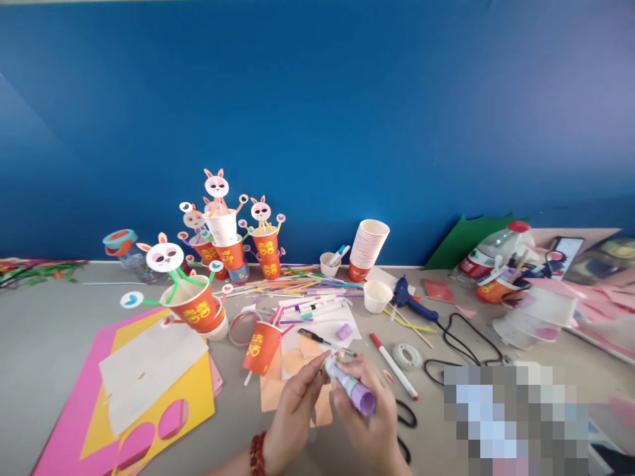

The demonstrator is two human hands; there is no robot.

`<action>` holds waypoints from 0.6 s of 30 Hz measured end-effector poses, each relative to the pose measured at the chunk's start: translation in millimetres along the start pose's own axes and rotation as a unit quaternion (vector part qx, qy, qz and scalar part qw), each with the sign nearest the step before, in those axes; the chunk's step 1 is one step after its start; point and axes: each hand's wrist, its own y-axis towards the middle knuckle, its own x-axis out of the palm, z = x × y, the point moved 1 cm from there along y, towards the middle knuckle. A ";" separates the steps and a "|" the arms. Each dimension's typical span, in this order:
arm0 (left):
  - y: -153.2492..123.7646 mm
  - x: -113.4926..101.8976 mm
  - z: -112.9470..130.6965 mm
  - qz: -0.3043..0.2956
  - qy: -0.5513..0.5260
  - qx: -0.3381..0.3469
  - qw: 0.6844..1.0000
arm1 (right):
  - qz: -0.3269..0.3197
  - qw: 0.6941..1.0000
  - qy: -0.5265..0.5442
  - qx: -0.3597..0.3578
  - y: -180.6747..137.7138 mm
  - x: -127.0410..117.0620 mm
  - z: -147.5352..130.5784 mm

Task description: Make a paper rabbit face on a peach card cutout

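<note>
My right hand grips a purple and white glue stick, tilted with its purple end toward me. At its far end, my left hand has its fingertips pinched together; what they hold is too small and hidden to make out. Beneath both hands lies a light orange paper sheet with cut-outs. Just beyond them are a black marker and a lilac eraser-like block. To the left, a red paper cup leans over with pink straws sticking out.
Finished-looking rabbit-faced cups stand at left by yellow card. A cup stack, blue glue gun with black cord, tape roll and red-capped marker lie right. A bottle leans farther right.
</note>
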 end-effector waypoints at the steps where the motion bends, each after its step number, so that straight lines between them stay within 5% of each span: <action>1: 0.1 0.5 0.5 0.003 0.004 0.002 1.000 | -0.006 1.000 0.002 -0.001 0.6 0.2 -0.3; 18: -1.9 2.2 -3.7 0.004 -0.025 -0.022 0.999 | 0.009 0.999 -0.035 -0.006 0.5 -2.8 0.9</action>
